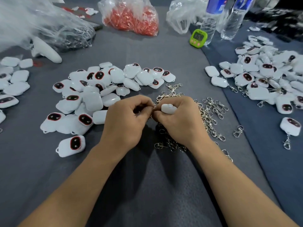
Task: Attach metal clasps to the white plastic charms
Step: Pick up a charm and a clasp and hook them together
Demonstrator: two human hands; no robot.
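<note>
Head view: above the clasp pile, the right hand grips a white charm; the left hand pinches something hidden, presumably a clasp. The charm probably feels light, stiff and slick, so hold its flat sides.

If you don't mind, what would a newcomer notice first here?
At centre the left hand pinches what looks like a clasp against the white charm gripped by the right hand. Heaps of charms lie left and far right; loose clasps sprawl under the hands.
</note>
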